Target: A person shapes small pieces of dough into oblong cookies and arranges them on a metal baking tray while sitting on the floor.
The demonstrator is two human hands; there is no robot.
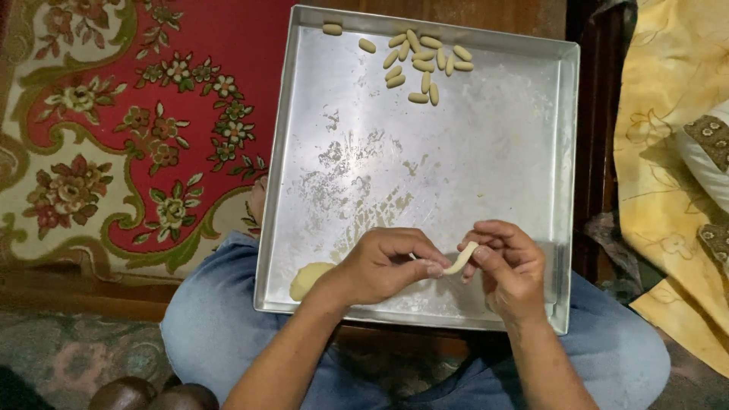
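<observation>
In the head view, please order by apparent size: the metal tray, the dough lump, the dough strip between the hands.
1. metal tray
2. dough lump, partly hidden behind the left hand
3. dough strip, pinched by both hands; right hand

A square metal tray (524, 152) carries the things, its near edge resting on the person's blue-jeaned knees (205, 319). On its scuffed, flour-smeared bottom a cluster of small oblong dough pieces (421, 64) lies by the far rim, one stray piece (332, 29) at the far left corner. A pale lump of dough (307, 279) sits in the near left corner. Beneath lies the floor, with a red floral carpet (129, 129) to the left and a yellow cloth (668, 152) to the right
</observation>
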